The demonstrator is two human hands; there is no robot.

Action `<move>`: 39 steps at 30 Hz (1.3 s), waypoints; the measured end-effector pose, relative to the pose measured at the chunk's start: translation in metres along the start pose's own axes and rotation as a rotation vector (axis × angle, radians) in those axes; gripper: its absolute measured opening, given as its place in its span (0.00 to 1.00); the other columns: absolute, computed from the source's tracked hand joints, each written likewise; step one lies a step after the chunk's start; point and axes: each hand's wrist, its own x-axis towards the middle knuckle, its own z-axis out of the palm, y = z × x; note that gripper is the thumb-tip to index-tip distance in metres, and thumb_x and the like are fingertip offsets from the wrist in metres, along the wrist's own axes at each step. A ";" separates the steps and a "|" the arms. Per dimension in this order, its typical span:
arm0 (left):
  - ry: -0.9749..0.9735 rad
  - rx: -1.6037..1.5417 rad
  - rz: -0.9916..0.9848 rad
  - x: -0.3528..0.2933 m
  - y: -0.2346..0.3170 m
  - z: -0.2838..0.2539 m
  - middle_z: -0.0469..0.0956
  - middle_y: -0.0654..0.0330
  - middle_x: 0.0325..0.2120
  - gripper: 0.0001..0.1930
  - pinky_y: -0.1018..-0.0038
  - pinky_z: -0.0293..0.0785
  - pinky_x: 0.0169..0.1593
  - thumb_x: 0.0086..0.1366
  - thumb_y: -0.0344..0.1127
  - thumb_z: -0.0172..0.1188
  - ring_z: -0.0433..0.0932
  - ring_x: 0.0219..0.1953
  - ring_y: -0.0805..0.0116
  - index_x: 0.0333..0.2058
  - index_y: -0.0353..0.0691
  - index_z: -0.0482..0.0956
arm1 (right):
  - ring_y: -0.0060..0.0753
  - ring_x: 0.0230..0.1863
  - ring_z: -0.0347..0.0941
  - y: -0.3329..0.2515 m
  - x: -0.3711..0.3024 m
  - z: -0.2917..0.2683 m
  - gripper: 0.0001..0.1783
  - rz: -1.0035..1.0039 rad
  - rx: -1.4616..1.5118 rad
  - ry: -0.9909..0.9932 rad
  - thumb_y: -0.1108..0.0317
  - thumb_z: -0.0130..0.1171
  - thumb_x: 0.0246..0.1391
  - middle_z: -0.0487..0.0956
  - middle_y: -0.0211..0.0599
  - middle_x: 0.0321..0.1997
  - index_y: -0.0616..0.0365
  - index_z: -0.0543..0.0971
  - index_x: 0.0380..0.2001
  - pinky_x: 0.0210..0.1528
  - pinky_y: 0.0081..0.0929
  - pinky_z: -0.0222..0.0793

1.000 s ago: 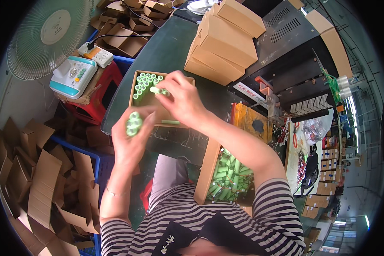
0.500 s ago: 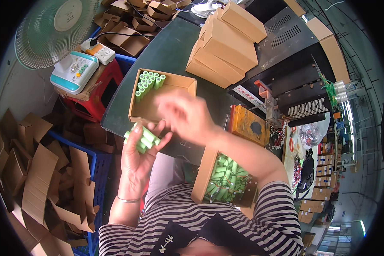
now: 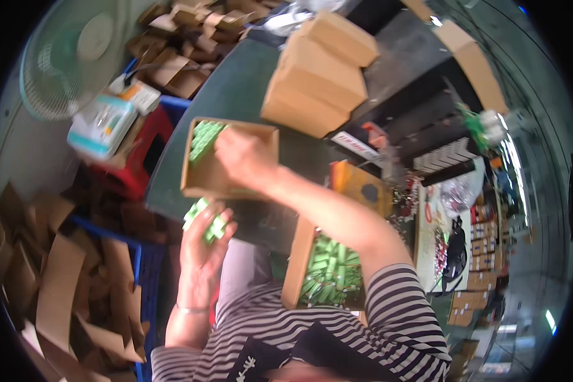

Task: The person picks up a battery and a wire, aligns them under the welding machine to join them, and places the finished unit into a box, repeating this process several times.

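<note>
My left hand (image 3: pixel 200 245) is closed around several light-green battery cells (image 3: pixel 215 228), just outside the near side of an open cardboard box (image 3: pixel 229 188). Inside that box, more green battery cells (image 3: pixel 204 140) stand packed together in the far left corner. My right hand (image 3: pixel 245 156) reaches over the box, its curled fingers up against the right side of the standing cells. Motion blur and the hand itself hide whatever is between those fingers. Beneath my right forearm, a second cardboard box (image 3: pixel 294 267) holds a jumbled heap of green cells with thin wires (image 3: pixel 331 270).
Flattened-looking brown cartons (image 3: pixel 315 70) are stacked at the back of the dark green table (image 3: pixel 219 76). A black machine (image 3: pixel 414 121) and a yellow-orange block (image 3: pixel 356 188) stand to the right. At left are a fan (image 3: pixel 57 63), a red stool (image 3: pixel 118 181) and a blue crate (image 3: pixel 148 274) of cardboard.
My right hand has moved forward and left, from above the box's near part to the standing cells. The left hand still holds its cells. The whole view has shifted slightly.
</note>
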 end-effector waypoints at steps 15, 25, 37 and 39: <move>-0.178 0.019 -0.081 -0.025 -0.027 0.027 0.73 0.53 0.42 0.15 0.68 0.73 0.50 0.58 0.31 0.57 0.74 0.44 0.63 0.43 0.33 0.70 | 0.45 0.40 0.72 -0.101 -0.063 -0.131 0.10 -0.223 0.274 0.229 0.75 0.58 0.41 0.72 0.45 0.40 0.66 0.73 0.30 0.40 0.41 0.72; -0.425 0.745 0.070 -0.017 -0.093 0.078 0.76 0.58 0.32 0.19 0.73 0.71 0.42 0.53 0.29 0.64 0.75 0.35 0.66 0.43 0.35 0.70 | 0.37 0.35 0.71 -0.102 -0.165 -0.223 0.08 0.175 0.157 0.394 0.74 0.57 0.43 0.71 0.38 0.37 0.60 0.74 0.30 0.35 0.31 0.70; -0.724 1.637 0.356 0.068 -0.167 0.117 0.76 0.64 0.32 0.11 0.83 0.67 0.40 0.53 0.30 0.66 0.70 0.33 0.81 0.35 0.34 0.76 | 0.46 0.30 0.72 -0.033 -0.430 -0.257 0.03 1.415 -0.112 0.257 0.73 0.59 0.39 0.73 0.43 0.27 0.57 0.77 0.22 0.33 0.36 0.69; -0.684 1.644 0.311 0.073 -0.168 0.116 0.77 0.64 0.30 0.12 0.81 0.67 0.42 0.52 0.31 0.67 0.71 0.32 0.81 0.34 0.34 0.76 | 0.46 0.30 0.72 -0.030 -0.428 -0.263 0.03 1.394 -0.115 0.208 0.74 0.59 0.39 0.73 0.43 0.25 0.58 0.76 0.21 0.33 0.36 0.68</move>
